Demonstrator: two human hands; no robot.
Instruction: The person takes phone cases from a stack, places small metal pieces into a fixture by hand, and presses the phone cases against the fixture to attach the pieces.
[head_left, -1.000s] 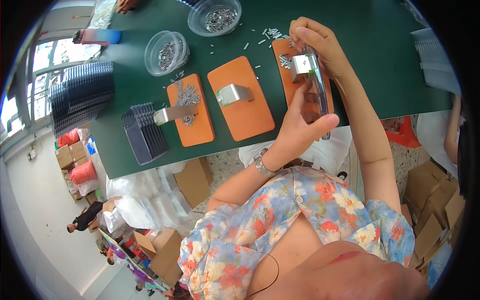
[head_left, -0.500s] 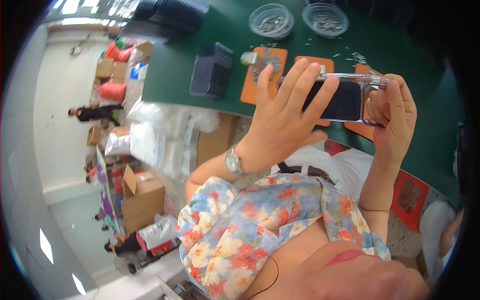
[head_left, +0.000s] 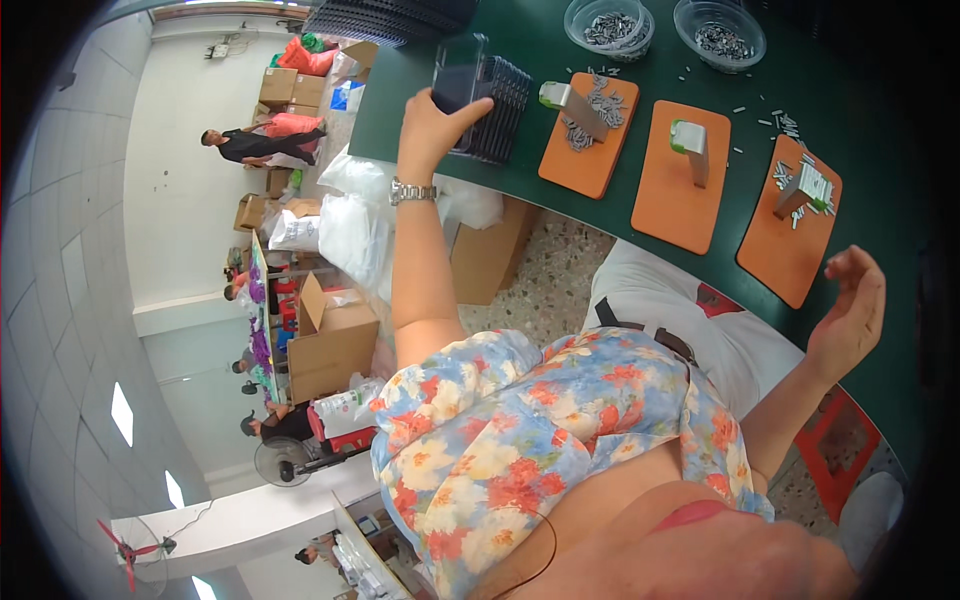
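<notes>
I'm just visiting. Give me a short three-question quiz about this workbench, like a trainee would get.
1. True or false: the left hand holds a dark clear-edged tray at the stack of black trays.
2. How many orange pads lie on the green table?
3. The right hand is: A) gripping a screw, B) open and empty, C) inside a bowl.

Key: 1 true; 2 three; 3 B.

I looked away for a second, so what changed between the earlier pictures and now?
The clear case with the dark insert, held in both hands before, went left with the left hand alone to the stack of dark trays. The right hand let go and hangs empty over the table edge. The three orange pads and two bowls of small metal parts stayed put.
</notes>
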